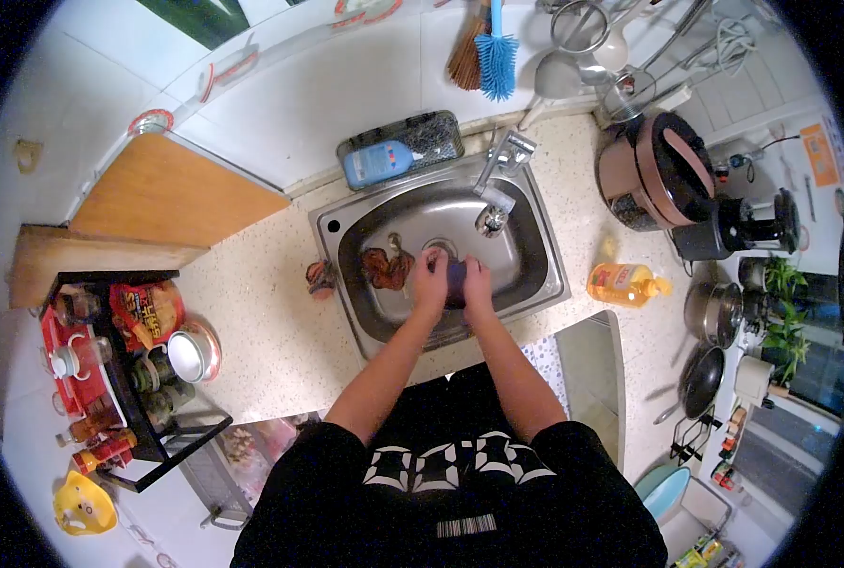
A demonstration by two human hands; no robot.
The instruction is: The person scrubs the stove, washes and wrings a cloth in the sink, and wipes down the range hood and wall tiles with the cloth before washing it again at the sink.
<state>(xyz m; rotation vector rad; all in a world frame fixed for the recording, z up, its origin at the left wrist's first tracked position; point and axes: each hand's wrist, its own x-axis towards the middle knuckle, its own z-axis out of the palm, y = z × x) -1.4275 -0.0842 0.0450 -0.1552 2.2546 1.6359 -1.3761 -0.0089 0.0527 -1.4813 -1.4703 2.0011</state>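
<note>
Over the steel sink [526, 327], my left hand [430, 289] and my right hand [478, 289] grip a small dark purple-blue object [456, 281] from both sides. Its kind is not clear, as the fingers cover much of it. Inside the basin, to the left of my hands, lies a crumpled reddish-brown item [384, 272] that I cannot identify. A similar reddish-dark bundle [320, 279] rests on the counter by the sink's left rim. The faucet [505, 180] reaches over the basin's far right corner.
A blue bottle [379, 166] lies in a dark tray [438, 134] behind the sink. On the right stand a yellow soap bottle [622, 282] and a pinkish-brown cooker [658, 175]. A black rack [157, 454] with jars and a white-lidded container [193, 355] occupy the left counter.
</note>
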